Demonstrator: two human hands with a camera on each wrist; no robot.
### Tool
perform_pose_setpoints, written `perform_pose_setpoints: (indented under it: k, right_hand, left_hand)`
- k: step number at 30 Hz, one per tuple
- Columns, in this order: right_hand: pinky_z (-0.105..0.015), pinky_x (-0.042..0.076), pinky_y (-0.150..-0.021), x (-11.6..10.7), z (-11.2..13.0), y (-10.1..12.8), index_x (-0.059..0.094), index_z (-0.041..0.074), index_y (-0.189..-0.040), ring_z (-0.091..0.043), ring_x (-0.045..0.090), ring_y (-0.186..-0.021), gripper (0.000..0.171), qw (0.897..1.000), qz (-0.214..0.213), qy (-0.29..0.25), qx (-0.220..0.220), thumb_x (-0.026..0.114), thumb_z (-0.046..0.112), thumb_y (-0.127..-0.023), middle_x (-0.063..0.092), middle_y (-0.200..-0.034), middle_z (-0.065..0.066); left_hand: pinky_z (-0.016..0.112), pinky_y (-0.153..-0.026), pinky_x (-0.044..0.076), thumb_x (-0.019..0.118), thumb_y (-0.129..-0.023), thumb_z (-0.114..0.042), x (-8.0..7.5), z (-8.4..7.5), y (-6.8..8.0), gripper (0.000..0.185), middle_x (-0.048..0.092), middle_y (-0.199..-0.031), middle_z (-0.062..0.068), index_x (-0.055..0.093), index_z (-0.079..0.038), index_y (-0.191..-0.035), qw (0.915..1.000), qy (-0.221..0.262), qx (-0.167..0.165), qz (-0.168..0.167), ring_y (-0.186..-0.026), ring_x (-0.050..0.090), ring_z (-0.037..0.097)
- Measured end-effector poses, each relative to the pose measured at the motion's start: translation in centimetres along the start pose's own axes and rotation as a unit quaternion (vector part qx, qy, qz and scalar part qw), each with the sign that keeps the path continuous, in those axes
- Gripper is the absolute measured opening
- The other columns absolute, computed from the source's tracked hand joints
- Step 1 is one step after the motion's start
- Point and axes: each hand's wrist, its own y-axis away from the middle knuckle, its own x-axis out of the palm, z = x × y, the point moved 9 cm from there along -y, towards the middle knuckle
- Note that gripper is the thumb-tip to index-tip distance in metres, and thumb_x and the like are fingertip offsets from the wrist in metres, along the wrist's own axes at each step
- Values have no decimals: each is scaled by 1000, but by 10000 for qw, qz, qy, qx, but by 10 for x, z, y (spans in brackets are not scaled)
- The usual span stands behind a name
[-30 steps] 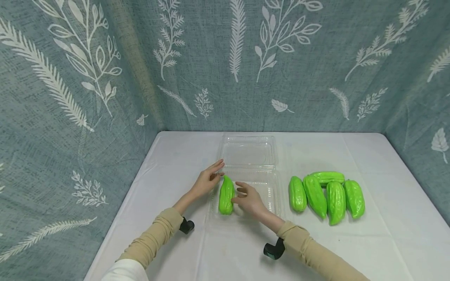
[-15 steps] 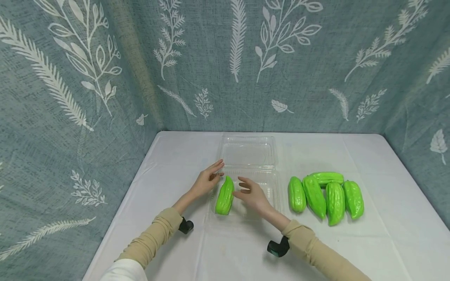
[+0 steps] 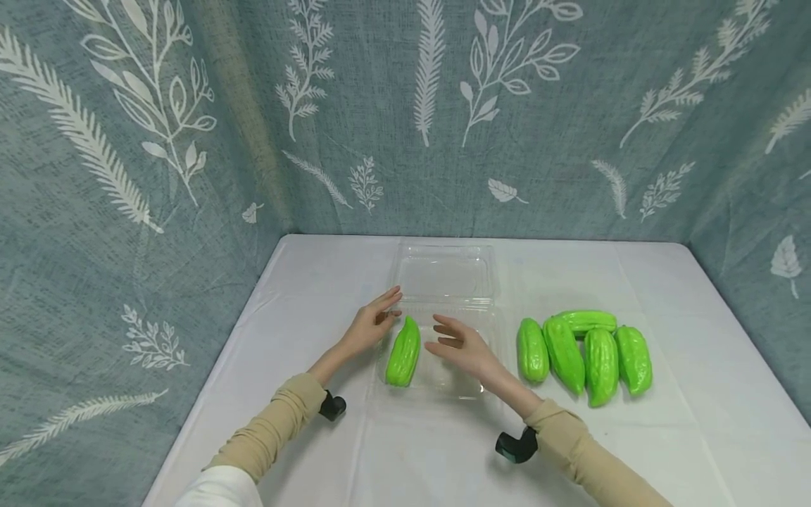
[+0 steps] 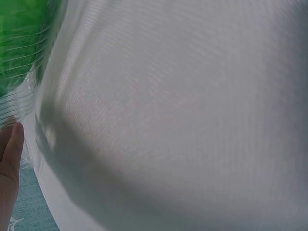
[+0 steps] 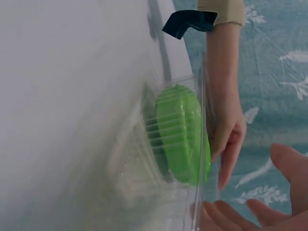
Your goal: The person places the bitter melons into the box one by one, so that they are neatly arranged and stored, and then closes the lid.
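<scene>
A clear plastic clamshell container (image 3: 443, 384) lies on the table with its lid (image 3: 446, 274) folded back. One bright green, ridged bitter gourd (image 3: 403, 353) rests along the left side of its base, pointed end away from me. My left hand (image 3: 366, 331) is at the container's left rim, fingers extended, thumb near the gourd's tip. The left wrist view catches only its fingers (image 4: 13, 147) beside the ribbed wall. Over the base, to the right of that gourd, my right hand (image 3: 467, 352) hovers with fingers spread and nothing in its grasp.
Several more green gourds (image 3: 564, 355) lie in a cluster on the white-clothed table (image 3: 437, 458), right of the container. A teal leaf-patterned curtain (image 3: 393, 176) stands behind and at both sides. Each wrist carries a black camera mount (image 3: 516, 446).
My right hand has let go of the gourd in the container and drawn away to the right. The gourd now tilts, its near end further left. My left hand stays at the rim.
</scene>
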Motion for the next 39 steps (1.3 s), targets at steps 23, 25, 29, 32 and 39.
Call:
perform_pose_setpoints:
  k: [23,25,29,32,39]
  right_hand:
    - [-45,46,-105,-46,-6,18,32,6,-147,-39,45,-131,65,9991,-373,-137,-131,62,21,-92,39,-147,-22]
    - [-46,45,-106,-52,-7,19,31,6,-147,-40,43,-132,65,9991,-384,-176,-99,62,21,-92,37,-148,-23]
    - [-48,42,-108,-67,-8,23,29,6,-148,-41,40,-134,67,9985,-484,-236,-51,61,21,-92,35,-149,-23]
    - [-48,41,-109,-80,-8,27,28,6,-149,-40,40,-134,67,9979,-626,-188,-47,60,23,-93,35,-150,-22]
    - [-49,37,-112,-107,-13,34,26,7,-149,-38,38,-136,67,9955,-922,-172,99,59,26,-94,34,-151,-20]
  left_hand:
    - [48,-99,48,48,-90,13,-8,-38,9,45,30,-148,31,39,16,-134,9998,-10,183,27,-112,59,43]
    - [48,-98,49,48,-90,13,-8,-40,9,45,31,-148,31,40,16,-134,9998,-31,192,19,-111,59,43]
    - [48,-97,49,48,-90,13,-9,-42,8,45,32,-147,31,40,16,-134,9998,-66,206,0,-111,60,43]
    - [48,-98,49,47,-90,14,-9,-43,8,45,32,-147,30,40,16,-134,9998,-49,194,-3,-111,60,43]
    - [48,-98,49,47,-90,14,-8,-43,7,45,31,-148,29,40,17,-134,9998,-34,194,15,-111,59,43]
